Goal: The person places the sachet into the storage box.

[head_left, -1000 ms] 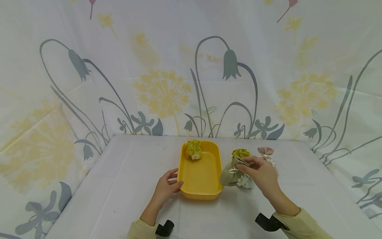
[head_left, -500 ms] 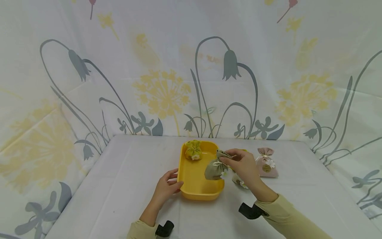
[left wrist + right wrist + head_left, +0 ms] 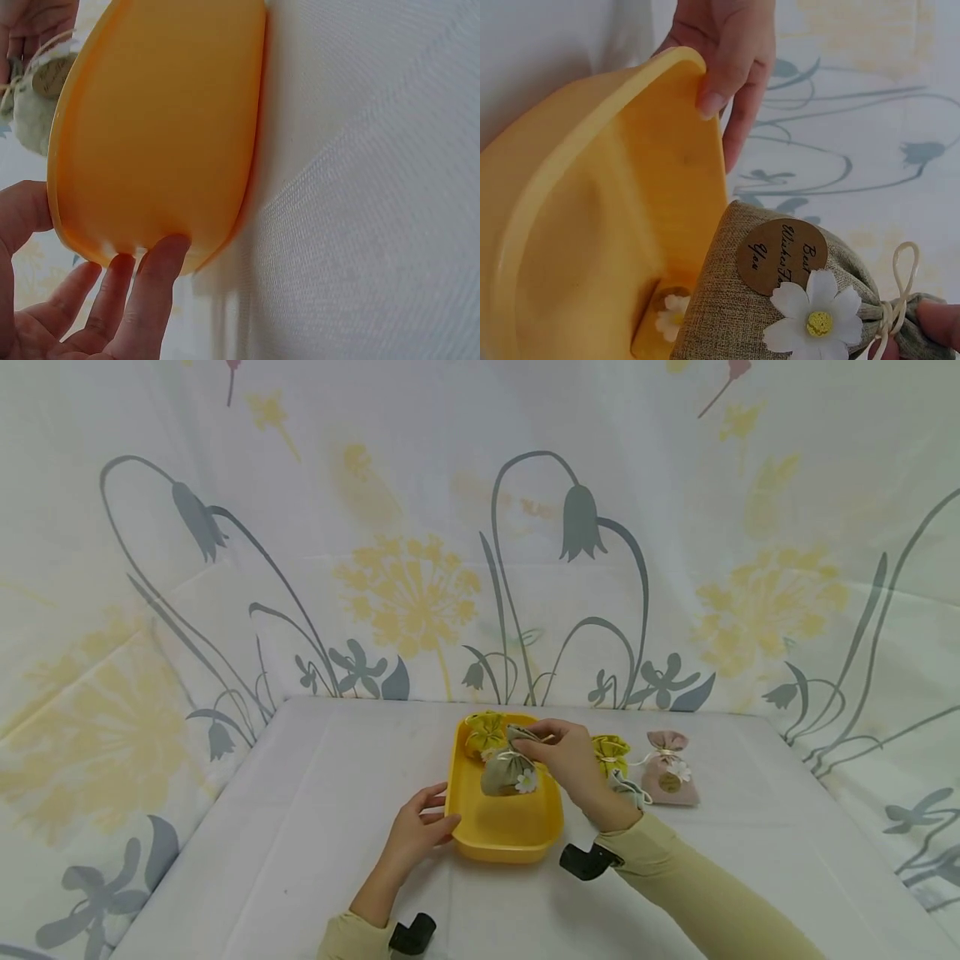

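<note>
My right hand (image 3: 572, 766) pinches the gathered neck of a grey-green drawstring sachet (image 3: 501, 779), which hangs over the yellow tray (image 3: 504, 852). In the right wrist view this sachet (image 3: 727, 292) shows a white flower (image 3: 804, 334), a cream cord and a round brown tag (image 3: 781, 256) reading "Best Wishes". My left hand (image 3: 417, 827) grips the tray's left side near the front corner, the thumb over the rim and the fingers along the outer wall (image 3: 157, 150). A yellow-green sachet (image 3: 482, 729) lies inside at the far left, partly covered by the held one.
To the tray's right, a second yellow-green sachet (image 3: 611, 752) and a pink sachet (image 3: 670, 779) with a tag rest on the white-covered table (image 3: 352, 752). Beside them another grey-green sachet (image 3: 628, 789) is partly hidden by my right wrist. A flower-patterned cloth (image 3: 420, 610) stands behind.
My right hand has carried the grey-green sachet leftward from beside the tray to over its middle, uncovering the pink and yellow-green sachets on the table. My left hand stays in place.
</note>
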Tool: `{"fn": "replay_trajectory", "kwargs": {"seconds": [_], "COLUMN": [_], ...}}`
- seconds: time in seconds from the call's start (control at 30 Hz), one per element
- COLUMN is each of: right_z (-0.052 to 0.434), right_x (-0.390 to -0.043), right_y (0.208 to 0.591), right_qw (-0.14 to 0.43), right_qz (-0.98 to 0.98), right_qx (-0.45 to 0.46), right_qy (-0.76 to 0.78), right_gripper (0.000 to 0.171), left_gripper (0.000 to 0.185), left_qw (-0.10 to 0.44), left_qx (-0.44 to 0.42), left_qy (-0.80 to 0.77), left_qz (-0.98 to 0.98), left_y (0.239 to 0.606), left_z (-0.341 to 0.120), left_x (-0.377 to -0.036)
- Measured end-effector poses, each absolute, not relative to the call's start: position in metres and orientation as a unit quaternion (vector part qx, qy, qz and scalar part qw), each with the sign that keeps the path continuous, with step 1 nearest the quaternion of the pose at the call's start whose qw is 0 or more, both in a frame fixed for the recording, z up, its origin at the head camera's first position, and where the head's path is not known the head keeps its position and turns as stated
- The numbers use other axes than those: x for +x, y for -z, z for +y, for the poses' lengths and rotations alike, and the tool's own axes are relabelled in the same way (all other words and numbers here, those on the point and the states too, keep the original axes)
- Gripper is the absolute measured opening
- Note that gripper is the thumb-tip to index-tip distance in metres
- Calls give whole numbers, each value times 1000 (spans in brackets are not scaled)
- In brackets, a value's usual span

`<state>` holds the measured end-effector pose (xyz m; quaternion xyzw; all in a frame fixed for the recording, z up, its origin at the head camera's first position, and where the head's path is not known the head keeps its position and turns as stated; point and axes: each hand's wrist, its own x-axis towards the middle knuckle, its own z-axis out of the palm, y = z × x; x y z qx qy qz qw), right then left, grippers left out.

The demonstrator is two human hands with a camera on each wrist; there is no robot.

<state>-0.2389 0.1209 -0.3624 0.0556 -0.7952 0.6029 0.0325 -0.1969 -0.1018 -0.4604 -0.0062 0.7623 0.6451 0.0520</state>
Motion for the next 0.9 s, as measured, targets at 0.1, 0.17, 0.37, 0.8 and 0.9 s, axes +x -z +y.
{"fn": "replay_trajectory", "kwargs": {"seconds": [0.1, 0.17, 0.37, 0.8, 0.9], "right_z": [112, 106, 94, 70, 66], "right_x": [-246, -251, -267, -289, -291], "right_y": [365, 367, 377, 396, 398], "right_qw": [29, 29, 34, 26, 19], "right_qz": [-786, -785, -781, -786, -789], "right_qx": [55, 51, 34, -4, -14], "right_qy": [-615, -617, -623, -618, -614], "right_gripper": [22, 22, 22, 22, 21], "left_gripper": [55, 55, 56, 56, 56], "left_qw": [51, 52, 50, 52, 51], "left_qx": [-3, -4, -2, -5, -3], "left_qy": [-646, -646, -651, -651, -653], "left_qz": [761, 761, 757, 757, 756], "left_y": [456, 456, 464, 465, 465], "left_z": [-102, -102, -102, -102, -103], "left_x": [-195, -195, -200, -200, -199]}}
